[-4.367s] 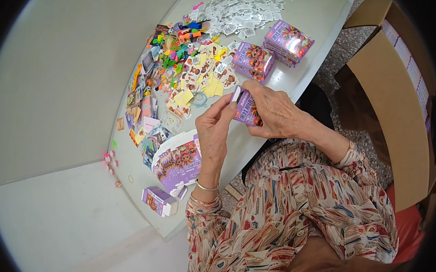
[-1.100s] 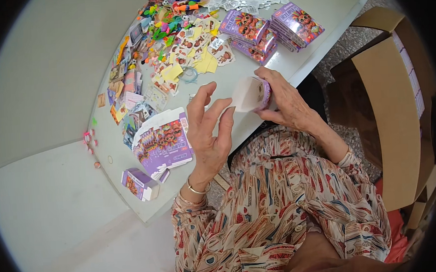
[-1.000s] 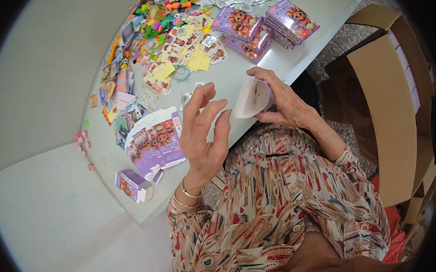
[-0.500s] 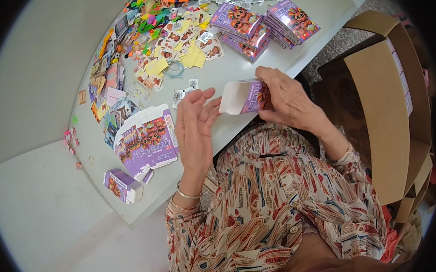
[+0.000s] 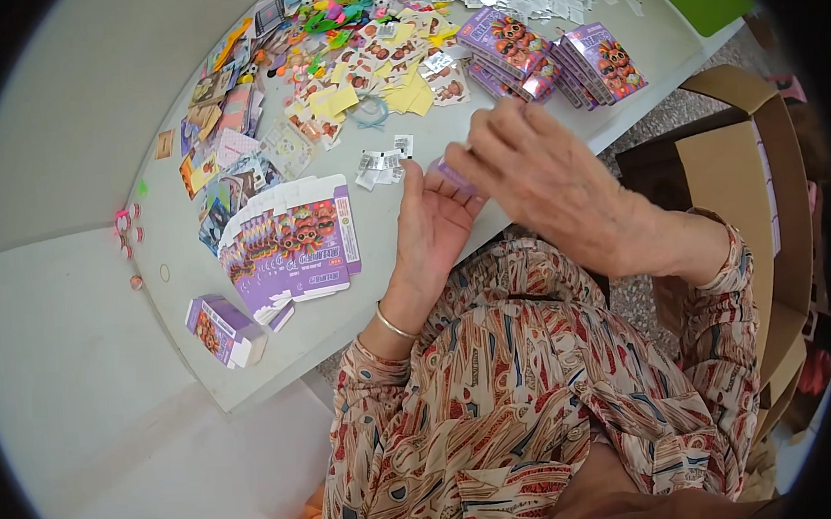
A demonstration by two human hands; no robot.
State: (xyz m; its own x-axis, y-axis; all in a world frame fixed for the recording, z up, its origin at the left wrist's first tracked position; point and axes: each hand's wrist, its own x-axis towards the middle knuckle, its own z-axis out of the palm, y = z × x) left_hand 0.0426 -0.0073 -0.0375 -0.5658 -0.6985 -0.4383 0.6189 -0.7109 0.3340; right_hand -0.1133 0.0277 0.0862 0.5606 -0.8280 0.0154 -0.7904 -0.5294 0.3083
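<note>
My right hand (image 5: 553, 191) is curled over a small purple printed box (image 5: 453, 177) at the table's near edge. Most of that box is hidden behind the hand; just a purple piece shows by the fingertips. Beneath and to the left of it, my left hand (image 5: 437, 221) lies palm up, its fingers stretched out under the box. Whether its fingertips bear on the box is hard to see. Left of my hands, a fan of flattened purple cartons (image 5: 292, 242) lies on the table (image 5: 325, 335). A folded purple box (image 5: 222, 331) rests near the left corner.
Finished-looking purple boxes (image 5: 508, 43) are stacked beyond my right hand, beside a second stack (image 5: 602, 62). Silver packets (image 5: 381, 167), yellow papers (image 5: 407, 95), cards (image 5: 232, 156) and small toys (image 5: 328, 20) cover the far side. A large brown carton (image 5: 726, 187) stands at right.
My right hand has turned over the box, hiding its white open end. My left hand has come closer to it, palm now up. The whole view has shifted slightly.
</note>
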